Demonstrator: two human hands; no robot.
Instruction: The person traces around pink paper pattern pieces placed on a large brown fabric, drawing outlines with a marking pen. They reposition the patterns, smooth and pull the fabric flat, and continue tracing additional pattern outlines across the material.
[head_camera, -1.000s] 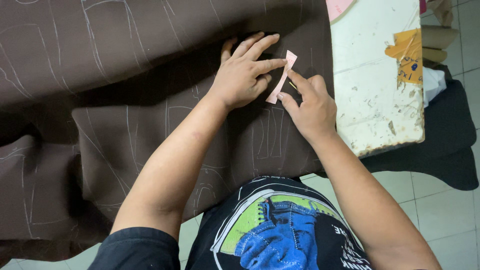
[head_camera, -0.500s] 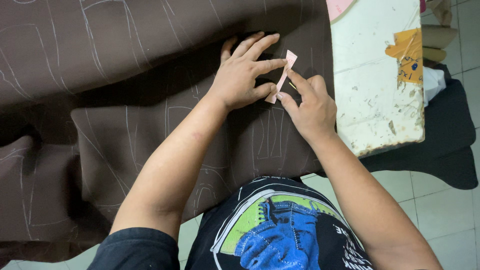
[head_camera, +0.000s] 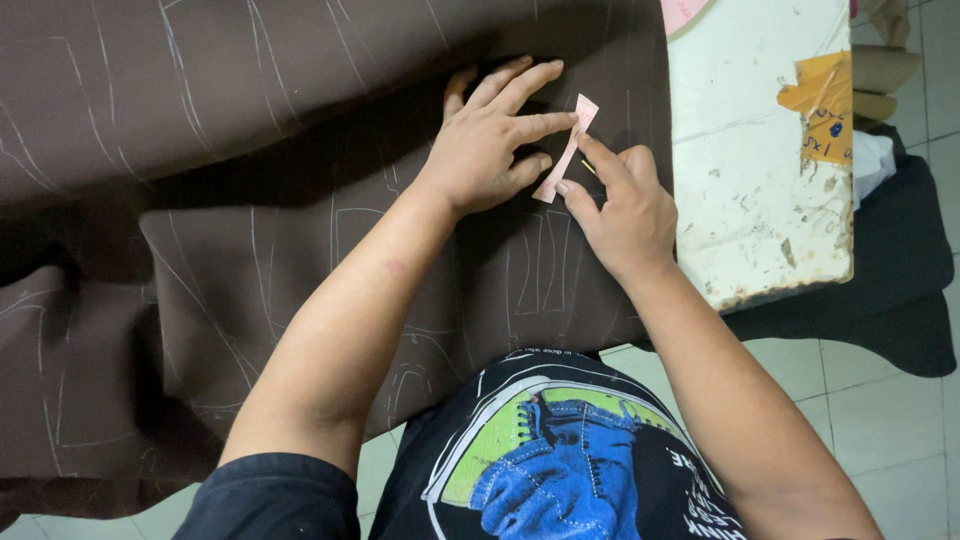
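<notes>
While both hands pinch it, pink paper strip (head_camera: 566, 148) (slanted) lies between left hand (head_camera: 490, 145) and right hand (head_camera: 620, 205).

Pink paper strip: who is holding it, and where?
Both hands pin the pink paper strip on brown cloth: left hand near its top, right hand near its bottom.
</notes>
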